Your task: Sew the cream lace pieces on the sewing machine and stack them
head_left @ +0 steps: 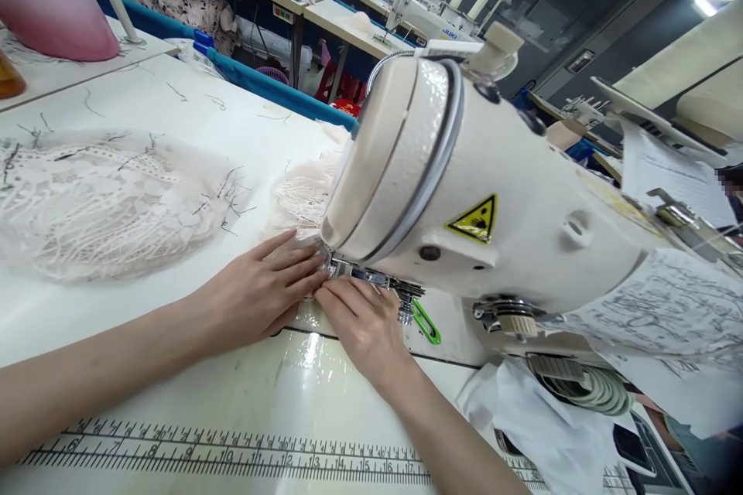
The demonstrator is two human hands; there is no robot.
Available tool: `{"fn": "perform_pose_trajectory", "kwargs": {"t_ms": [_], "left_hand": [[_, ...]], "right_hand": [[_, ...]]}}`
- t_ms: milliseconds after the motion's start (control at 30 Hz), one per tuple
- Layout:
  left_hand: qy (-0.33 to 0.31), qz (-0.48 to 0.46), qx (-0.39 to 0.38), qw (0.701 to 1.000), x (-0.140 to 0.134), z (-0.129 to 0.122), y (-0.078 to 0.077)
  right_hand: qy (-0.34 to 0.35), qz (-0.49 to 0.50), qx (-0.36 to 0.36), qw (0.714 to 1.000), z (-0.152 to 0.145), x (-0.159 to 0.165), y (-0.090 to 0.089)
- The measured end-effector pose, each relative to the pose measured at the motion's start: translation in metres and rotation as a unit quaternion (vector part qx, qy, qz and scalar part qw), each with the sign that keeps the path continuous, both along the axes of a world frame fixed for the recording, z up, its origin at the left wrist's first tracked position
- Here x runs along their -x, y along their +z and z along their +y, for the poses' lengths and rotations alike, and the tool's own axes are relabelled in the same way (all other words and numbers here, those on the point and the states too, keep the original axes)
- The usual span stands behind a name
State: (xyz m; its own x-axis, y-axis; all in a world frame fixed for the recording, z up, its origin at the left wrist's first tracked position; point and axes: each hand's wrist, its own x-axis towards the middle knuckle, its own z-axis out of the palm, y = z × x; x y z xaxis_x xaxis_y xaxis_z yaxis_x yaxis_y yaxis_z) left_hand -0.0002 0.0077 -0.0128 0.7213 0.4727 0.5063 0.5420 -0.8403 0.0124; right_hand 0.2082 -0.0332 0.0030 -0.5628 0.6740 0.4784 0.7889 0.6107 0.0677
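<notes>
My left hand lies with its fingers stretched out toward the sewing machine's needle area, palm down on the edge of a pale lace piece. Close beside it, my right hand has its fingers curled and pressed together just in front of the presser foot; what is between them is hidden. The white sewing machine leans over both hands, and its head covers part of the lace. Metal attachments sit right of the foot, near a green thread snip.
A larger heap of white lace with dark loose threads lies at left. A ruler strip runs along the front edge. White cloth and a phone lie at right. Behind are a blue fabric trough and another sewing machine.
</notes>
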Motion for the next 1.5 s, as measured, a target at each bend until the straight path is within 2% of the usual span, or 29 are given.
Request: {"fn": "perform_pose_trajectory", "kwargs": {"t_ms": [267, 567, 833, 1233, 1367, 1500], "left_hand": [[0.021, 0.006, 0.007, 1.0, -0.003, -0.003, 0.001], [0.021, 0.003, -0.003, 1.0, -0.003, -0.005, 0.0], [0.02, -0.013, 0.016, 1.0, -0.003, -0.006, 0.0], [0.038, 0.017, 0.035, 0.999, -0.008, -0.007, 0.011], [0.044, 0.01, 0.026, 0.999, -0.007, -0.008, 0.007], [-0.001, 0.0, -0.003, 1.0, -0.003, -0.009, 0.001]], "right_hand": [[-0.023, 0.013, 0.004, 1.0, 0.001, -0.003, -0.003], [-0.012, 0.05, 0.075, 0.996, 0.008, -0.017, -0.013], [-0.02, 0.075, 0.095, 0.992, 0.011, -0.018, -0.005], [-0.05, 0.118, 0.134, 0.983, 0.017, -0.019, -0.012], [-0.046, 0.112, 0.12, 0.985, 0.015, -0.02, -0.01], [-0.028, 0.1, 0.088, 0.991, 0.007, -0.024, -0.008]]}}
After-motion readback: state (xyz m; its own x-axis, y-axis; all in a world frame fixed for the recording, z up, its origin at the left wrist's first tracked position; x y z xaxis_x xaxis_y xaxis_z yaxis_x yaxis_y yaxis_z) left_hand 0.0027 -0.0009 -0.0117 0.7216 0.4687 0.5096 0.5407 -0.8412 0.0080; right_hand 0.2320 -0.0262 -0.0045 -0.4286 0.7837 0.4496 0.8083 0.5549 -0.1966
